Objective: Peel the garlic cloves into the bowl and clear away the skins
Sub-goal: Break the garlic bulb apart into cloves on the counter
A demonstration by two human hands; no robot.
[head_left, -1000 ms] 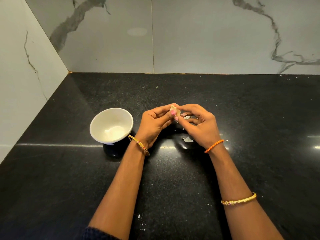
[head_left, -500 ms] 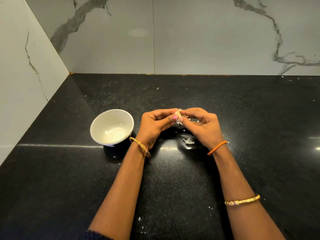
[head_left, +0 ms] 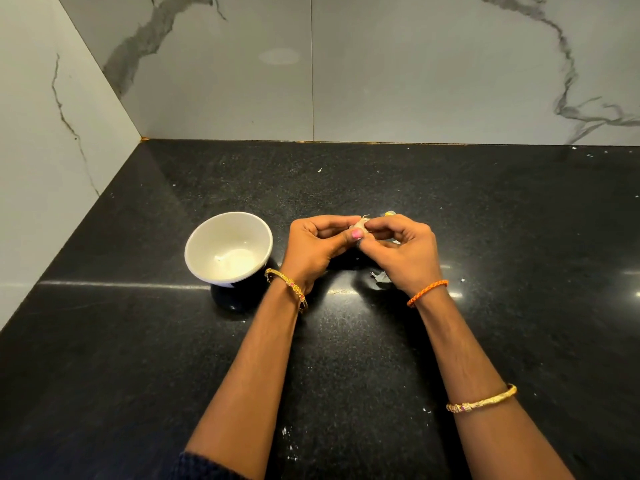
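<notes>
Both hands are brought together just right of the bowl (head_left: 228, 249), and a garlic clove (head_left: 360, 224) is pinched between their fingertips. It is gripped by the curled fingers and thumb of the left hand (head_left: 317, 249) (the thumbnail is painted pink), while the right hand (head_left: 403, 252) is closed over it from the other side, so that only a pale sliver of the clove is seen. The clove is held above the desk (head_left: 346, 358), level with the bowl's rim. The bowl, white inside and dark at its foot, is set on the desk to the left of the hands; whether anything lies in it cannot be told. A scrap of skin (head_left: 380, 277) lies on the desk to the right of the bowl, beneath the right hand. Smaller pale flecks (head_left: 289, 441) are scattered nearer the person than the bowl.
</notes>
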